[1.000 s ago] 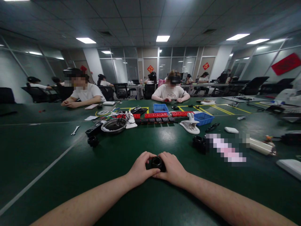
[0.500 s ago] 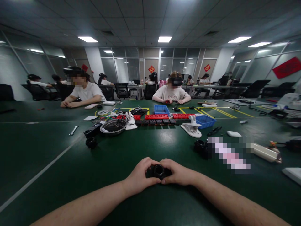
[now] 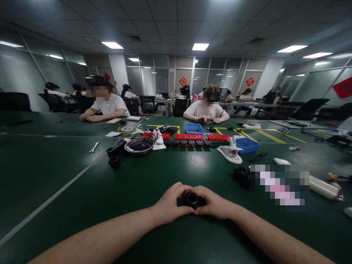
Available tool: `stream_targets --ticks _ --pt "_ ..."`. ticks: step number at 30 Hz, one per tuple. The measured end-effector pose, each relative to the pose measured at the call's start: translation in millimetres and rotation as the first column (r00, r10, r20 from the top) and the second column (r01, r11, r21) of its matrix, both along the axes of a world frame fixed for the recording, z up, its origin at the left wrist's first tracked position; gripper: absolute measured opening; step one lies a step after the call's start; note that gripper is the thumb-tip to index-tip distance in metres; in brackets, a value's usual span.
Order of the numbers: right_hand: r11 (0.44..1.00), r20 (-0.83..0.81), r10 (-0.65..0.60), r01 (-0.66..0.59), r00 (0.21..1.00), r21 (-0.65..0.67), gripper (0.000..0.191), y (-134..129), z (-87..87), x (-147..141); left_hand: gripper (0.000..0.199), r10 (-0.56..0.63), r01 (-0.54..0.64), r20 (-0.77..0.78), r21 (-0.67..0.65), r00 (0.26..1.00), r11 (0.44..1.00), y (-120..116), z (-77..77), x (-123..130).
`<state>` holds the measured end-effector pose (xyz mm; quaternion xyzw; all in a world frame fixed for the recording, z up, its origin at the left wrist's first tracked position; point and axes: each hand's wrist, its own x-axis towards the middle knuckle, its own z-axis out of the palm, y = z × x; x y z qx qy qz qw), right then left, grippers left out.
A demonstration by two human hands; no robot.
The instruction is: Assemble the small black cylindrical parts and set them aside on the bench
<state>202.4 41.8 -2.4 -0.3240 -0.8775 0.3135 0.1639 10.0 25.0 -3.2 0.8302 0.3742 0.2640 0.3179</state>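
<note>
Near the front of the green table (image 3: 132, 234), a small black part with a raised round ring and a dark hole (image 3: 191, 198) sits between my two hands. My left hand (image 3: 173, 201) curves around its left side, thumb in front and fingers behind. From the right, my right hand (image 3: 211, 202) closes round it in the same way. The thumb tips meet in front of the part, and the index fingers come together behind it. Its underside and outer edges are covered by my fingers.
Black round parts (image 3: 242, 176) (image 3: 114, 162) lie right and left. Further back are a metal bowl (image 3: 126, 150) with cables, red socket strips (image 3: 189, 136), a white clip stand (image 3: 232, 156), blue bins (image 3: 249, 145) and a wrench (image 3: 95, 147). Two people (image 3: 206, 110) sit opposite.
The whole view has swung slightly left, so everything appears further right. Both hands keep the same hold around the black part.
</note>
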Motion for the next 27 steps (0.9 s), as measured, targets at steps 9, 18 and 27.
stream_targets --ticks 9,18,27 --pt "0.998 -0.024 -0.061 0.061 0.998 -0.017 0.032 -4.2 -2.6 -0.4 0.037 0.001 -0.001 0.015 0.014 1.0 1.0 -1.0 0.0 -0.3" --pt "0.893 0.118 -0.423 0.391 0.899 0.225 0.032 -15.9 -12.4 -18.2 0.035 0.202 -0.203 0.031 0.048 0.979 0.978 -8.5 -5.4 9.1" --pt "0.869 0.072 -0.388 0.339 0.919 0.361 0.052 -22.4 -11.3 -17.6 0.035 0.194 -0.201 0.076 0.096 0.978 0.975 -7.0 -9.6 6.8"
